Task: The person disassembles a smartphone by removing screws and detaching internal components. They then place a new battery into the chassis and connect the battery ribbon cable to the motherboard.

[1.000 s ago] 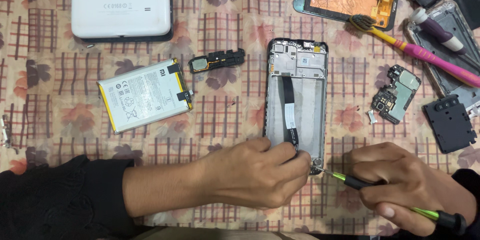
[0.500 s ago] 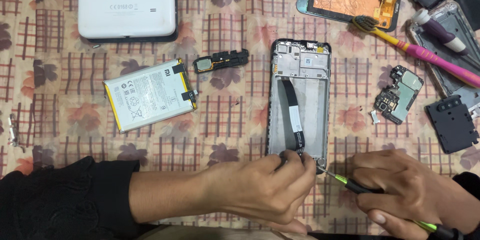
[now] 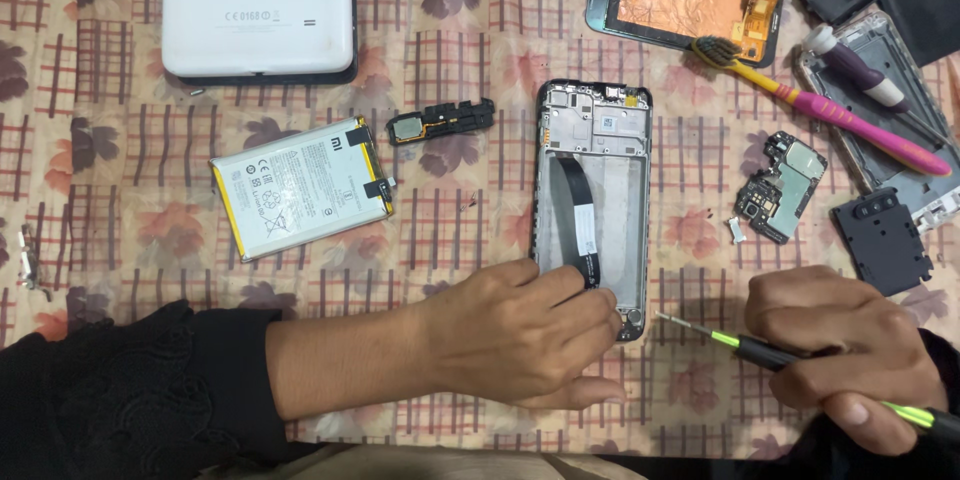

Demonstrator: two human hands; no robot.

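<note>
An opened phone frame lies upright on the patterned cloth, a black flat cable running down its middle. My left hand rests over the frame's lower end, fingertips pinching at the cable's bottom tip. My right hand grips a green-and-black screwdriver. Its metal tip points left and hangs just to the right of the frame's bottom corner, apart from it.
A white battery and a small black speaker module lie left of the frame. A white back cover sits top left. On the right are a circuit board, a pink toothbrush, a screen assembly and black covers.
The screwdriver tip has drawn away to the right from the frame's bottom corner. My left hand stays on the frame's lower end. The view has shifted slightly.
</note>
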